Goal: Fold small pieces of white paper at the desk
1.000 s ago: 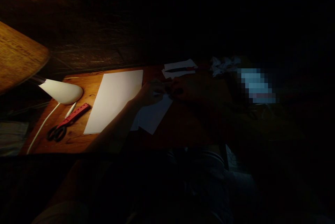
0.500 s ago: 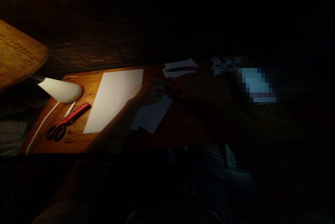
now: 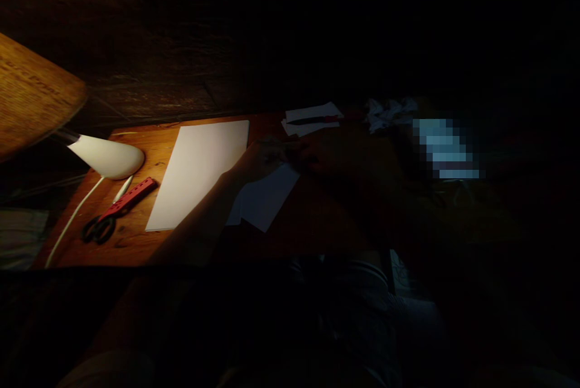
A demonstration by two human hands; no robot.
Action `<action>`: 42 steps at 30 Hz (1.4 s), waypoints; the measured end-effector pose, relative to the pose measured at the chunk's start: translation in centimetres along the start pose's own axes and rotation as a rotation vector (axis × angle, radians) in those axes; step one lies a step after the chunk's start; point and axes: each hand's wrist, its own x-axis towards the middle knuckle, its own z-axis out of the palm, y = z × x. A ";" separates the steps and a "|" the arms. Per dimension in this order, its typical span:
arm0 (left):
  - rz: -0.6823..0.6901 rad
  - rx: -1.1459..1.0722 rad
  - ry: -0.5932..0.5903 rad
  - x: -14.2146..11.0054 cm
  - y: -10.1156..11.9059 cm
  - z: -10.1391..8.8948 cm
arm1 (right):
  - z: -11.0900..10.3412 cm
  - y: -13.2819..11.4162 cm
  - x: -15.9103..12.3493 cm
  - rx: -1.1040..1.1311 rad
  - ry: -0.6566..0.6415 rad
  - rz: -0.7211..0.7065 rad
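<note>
Close together over the middle of the table, my left hand (image 3: pixel 266 156) and my right hand (image 3: pixel 317 157) meet at the fingertips in deep shadow. The left fingers are bent and pinched, with a faint pale edge of paper at them. My right fingers curl inward; what they hold is too dark to see. Just below the hands lie overlapping white paper sheets (image 3: pixel 269 197). A larger stack of white paper (image 3: pixel 199 164) lies under my left forearm, brightly lit on its left side.
A desk lamp with a white base (image 3: pixel 111 157) stands left on the wooden table (image 3: pixel 136 249). Near it lie black-handled scissors (image 3: pixel 97 229) and a red perforated strip (image 3: pixel 131 197). Farther back are paper pieces (image 3: pixel 312 111) under a dark-bladed knife (image 3: pixel 312 119), and crumpled paper (image 3: pixel 389 113).
Both hands stay together in nearly the same place, with slight finger movement. The pale edge at my left fingers shows less now. Things on the table have not moved.
</note>
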 end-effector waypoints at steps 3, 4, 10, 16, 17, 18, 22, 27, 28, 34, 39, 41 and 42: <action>-0.008 0.000 0.009 0.0 0.2 0.0 | 0.0 0.0 -0.1 0.005 0.002 0.014; -0.004 0.007 0.008 0.0 0.2 0.0 | 0.0 0.0 -0.1 0.011 -0.001 0.012; 0.001 0.027 0.000 -0.2 0.1 0.0 | 0.0 0.1 -0.1 0.003 -0.010 0.012; 0.005 0.008 0.010 -0.3 -0.2 0.1 | -0.1 0.1 -0.1 0.006 -0.022 0.033; 0.007 0.007 0.008 -0.3 -0.2 0.1 | -0.1 0.1 -0.1 0.009 -0.024 0.034; 0.007 0.004 0.003 -0.2 -0.3 0.1 | -0.2 0.0 -0.1 0.011 -0.023 0.036; 0.006 0.003 -0.017 -0.2 -0.2 -0.1 | -0.3 -0.1 -0.1 0.023 -0.024 0.047; -0.031 -0.010 -0.036 -0.1 0.0 -0.2 | -0.1 0.1 -0.2 0.061 -0.024 0.046; -0.037 -0.013 -0.033 -0.1 0.1 -0.2 | 0.0 0.2 -0.2 0.072 -0.017 0.046; -0.019 0.041 -0.015 0.2 0.4 0.2 | 0.3 0.6 -0.2 0.117 0.023 -0.003; 0.009 0.048 -0.013 0.2 0.4 0.2 | 0.0 0.6 -0.4 0.156 0.034 0.003; 0.019 0.051 -0.005 0.2 0.3 0.2 | 0.0 0.6 -0.4 0.144 0.038 0.002; 0.026 0.062 -0.002 0.2 0.4 0.2 | -0.1 0.6 -0.4 0.134 0.039 0.007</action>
